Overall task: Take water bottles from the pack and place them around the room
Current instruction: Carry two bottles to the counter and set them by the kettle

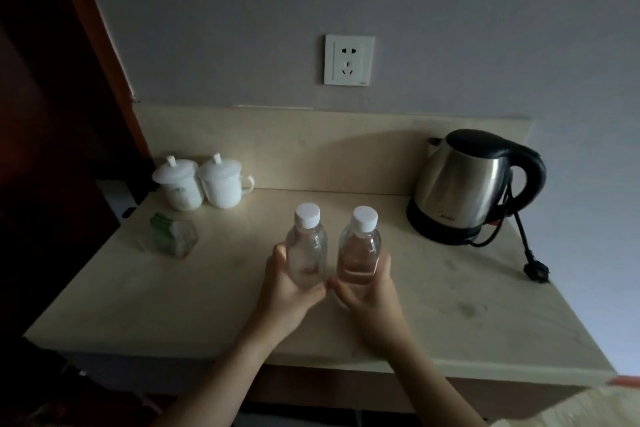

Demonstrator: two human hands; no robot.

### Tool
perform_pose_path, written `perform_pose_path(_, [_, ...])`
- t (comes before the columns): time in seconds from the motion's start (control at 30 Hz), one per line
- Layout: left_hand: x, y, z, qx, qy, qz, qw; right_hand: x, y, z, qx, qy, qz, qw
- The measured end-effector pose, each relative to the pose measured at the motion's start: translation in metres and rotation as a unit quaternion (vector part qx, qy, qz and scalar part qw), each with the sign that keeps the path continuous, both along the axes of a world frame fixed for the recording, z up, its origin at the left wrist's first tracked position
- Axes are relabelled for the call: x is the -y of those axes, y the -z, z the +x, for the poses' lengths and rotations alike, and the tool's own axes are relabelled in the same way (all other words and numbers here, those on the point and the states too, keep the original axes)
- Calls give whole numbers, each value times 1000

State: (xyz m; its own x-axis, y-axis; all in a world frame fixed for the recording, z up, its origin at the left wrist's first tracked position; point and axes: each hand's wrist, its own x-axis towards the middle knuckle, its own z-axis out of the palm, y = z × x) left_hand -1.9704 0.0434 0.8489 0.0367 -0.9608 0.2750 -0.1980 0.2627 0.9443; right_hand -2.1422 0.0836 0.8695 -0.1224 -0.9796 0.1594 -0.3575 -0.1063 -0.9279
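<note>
— Bottles first: where are they?

— 2 clear water bottles with white caps stand upright side by side over the middle of the beige counter (433, 291). The left bottle (306, 250) is wrapped low down by the left hand (289, 288); the right bottle (359, 250) is wrapped the same way by the right hand (367, 291). Whether their bases touch the counter I cannot tell, since the hands hide them.

— Are the hands closed on them?

— Yes, each hand is curled around the lower half of its bottle, thumb on the inner side. The thumbs nearly meet between the bottles. Bare forearms reach in from the bottom edge.

— What is nearby?

— At the back left, 2 white lidded cups (204, 184) stand touching each other against the backsplash. In front of them, near the left edge, sits a clear box with green packets (173, 236). At the right stands a steel electric kettle (467, 184) with a black handle and base; its cord trails to an unplugged plug (536, 270) lying on the counter.

— And the wall?

— Grey, with 1 white socket (349, 60) above the backsplash. The room is dim.
</note>
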Motion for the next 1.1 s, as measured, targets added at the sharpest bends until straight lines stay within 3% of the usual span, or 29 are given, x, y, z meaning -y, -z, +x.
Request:
perform_pose_path(0.07, [4,-3,-4,89,-74,1,993,0,5,-4,-21,-4,20,1000])
perform_pose_path(0.13, [12,-7,-6,113,-95,20,989,2,8,-5,-32,0,27,999])
perform_pose_path(0.47, [80,-16,-6,84,-62,30,994,64,-12,-3,-109,130,20,985])
perform_pose_path(0.7, [125,-19,-11,67,-37,47,996,104,-11,-11,-107,89,19,990])
perform_pose_path(0.97, [148,-23,-22,96,-19,-12,995,135,-16,-6,-108,166,3,980])
perform_pose_path(1.1, [154,-17,-21,61,-40,16,997,140,-12,-7,-115,162,-2,980])
